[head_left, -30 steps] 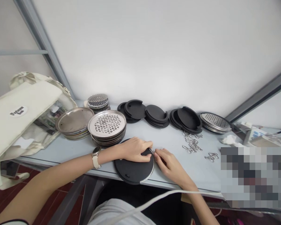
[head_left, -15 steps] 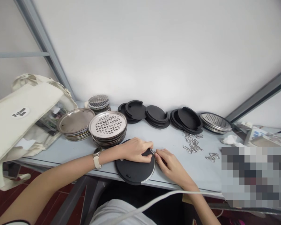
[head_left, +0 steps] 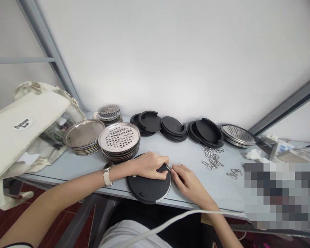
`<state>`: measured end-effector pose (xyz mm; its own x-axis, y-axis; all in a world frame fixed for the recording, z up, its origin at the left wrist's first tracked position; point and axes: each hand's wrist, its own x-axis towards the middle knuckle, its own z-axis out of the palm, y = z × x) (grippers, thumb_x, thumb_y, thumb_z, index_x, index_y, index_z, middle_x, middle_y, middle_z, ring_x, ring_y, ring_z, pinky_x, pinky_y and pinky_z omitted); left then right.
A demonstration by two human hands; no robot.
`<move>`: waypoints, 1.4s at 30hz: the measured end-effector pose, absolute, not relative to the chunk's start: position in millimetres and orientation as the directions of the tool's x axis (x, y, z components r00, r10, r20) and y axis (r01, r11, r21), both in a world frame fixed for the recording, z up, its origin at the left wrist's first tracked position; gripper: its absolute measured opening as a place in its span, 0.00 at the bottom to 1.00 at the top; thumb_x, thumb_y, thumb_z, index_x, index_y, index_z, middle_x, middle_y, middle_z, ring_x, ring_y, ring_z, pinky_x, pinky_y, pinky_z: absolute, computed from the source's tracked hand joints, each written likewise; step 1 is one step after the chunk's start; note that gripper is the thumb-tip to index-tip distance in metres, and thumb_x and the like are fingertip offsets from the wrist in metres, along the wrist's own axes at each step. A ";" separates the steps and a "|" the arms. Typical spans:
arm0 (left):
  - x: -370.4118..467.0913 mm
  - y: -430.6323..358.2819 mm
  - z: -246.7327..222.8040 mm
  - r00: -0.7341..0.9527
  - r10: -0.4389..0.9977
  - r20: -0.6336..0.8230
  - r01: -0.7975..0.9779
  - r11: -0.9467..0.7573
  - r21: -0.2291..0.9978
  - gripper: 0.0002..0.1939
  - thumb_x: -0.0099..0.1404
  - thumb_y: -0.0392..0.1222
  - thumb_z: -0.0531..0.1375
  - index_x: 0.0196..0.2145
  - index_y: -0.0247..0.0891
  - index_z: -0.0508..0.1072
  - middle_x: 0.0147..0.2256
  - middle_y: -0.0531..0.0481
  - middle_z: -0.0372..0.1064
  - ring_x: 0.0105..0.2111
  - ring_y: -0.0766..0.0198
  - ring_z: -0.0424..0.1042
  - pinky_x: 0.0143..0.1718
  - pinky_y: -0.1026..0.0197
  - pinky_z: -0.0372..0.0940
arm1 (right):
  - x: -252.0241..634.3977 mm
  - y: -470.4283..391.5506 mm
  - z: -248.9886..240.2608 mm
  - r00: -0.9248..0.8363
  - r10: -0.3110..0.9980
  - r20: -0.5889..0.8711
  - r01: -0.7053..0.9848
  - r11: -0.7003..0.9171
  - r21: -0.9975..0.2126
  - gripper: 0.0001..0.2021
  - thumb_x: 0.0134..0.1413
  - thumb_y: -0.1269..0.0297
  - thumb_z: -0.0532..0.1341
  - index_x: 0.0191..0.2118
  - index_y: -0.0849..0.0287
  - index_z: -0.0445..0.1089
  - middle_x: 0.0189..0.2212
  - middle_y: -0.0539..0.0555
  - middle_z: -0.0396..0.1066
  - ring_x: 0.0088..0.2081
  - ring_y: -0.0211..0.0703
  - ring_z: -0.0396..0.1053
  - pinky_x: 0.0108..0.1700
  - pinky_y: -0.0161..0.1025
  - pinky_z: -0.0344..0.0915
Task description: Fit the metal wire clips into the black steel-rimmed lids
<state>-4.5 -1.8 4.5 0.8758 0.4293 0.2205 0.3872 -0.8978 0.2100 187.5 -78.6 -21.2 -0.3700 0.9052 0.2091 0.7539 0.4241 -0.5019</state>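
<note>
A round black disc with a metal rim [head_left: 148, 189] lies flat near the table's front edge, likely a grater in its black holder. Across its top, my left hand [head_left: 152, 165] presses down with fingers and thumb closed around its right side. My right hand [head_left: 184, 181] pinches a small wire clip [head_left: 167, 166] at the disc's right rim; fingers hide most of the clip. Behind the right hand lie loose wire clips [head_left: 213, 159] in a small heap, with a few more [head_left: 234, 173] to the right.
Stacked round metal graters [head_left: 120, 137] and metal discs [head_left: 84, 132] stand at left, with smaller grater plates [head_left: 108, 112] behind. Black holders [head_left: 173, 127] line the wall. More graters [head_left: 239, 134] sit at right. A cream bag [head_left: 28, 120] is far left; a white cable [head_left: 181, 217] crosses in front.
</note>
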 end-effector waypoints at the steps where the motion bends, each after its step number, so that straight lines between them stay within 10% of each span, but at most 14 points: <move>1: -4.4 -1.8 4.5 0.875 0.430 0.222 0.388 -0.898 0.208 0.08 0.60 0.45 0.56 0.34 0.39 0.63 0.21 0.55 0.65 0.21 0.63 0.66 0.22 0.63 0.53 | 187.6 -78.6 -21.6 -0.370 0.905 0.208 0.754 0.424 -0.502 0.14 0.67 0.66 0.45 0.27 0.56 0.56 0.24 0.50 0.62 0.30 0.42 0.62 0.34 0.39 0.58; 42: -4.0 -1.5 5.7 0.883 0.410 0.230 0.372 -0.909 0.189 0.08 0.60 0.45 0.57 0.32 0.39 0.62 0.20 0.56 0.63 0.20 0.64 0.66 0.21 0.63 0.51 | 188.2 -77.8 -23.2 -0.369 0.913 0.176 0.744 0.403 -0.533 0.14 0.67 0.65 0.45 0.28 0.56 0.54 0.24 0.49 0.59 0.30 0.42 0.60 0.34 0.39 0.55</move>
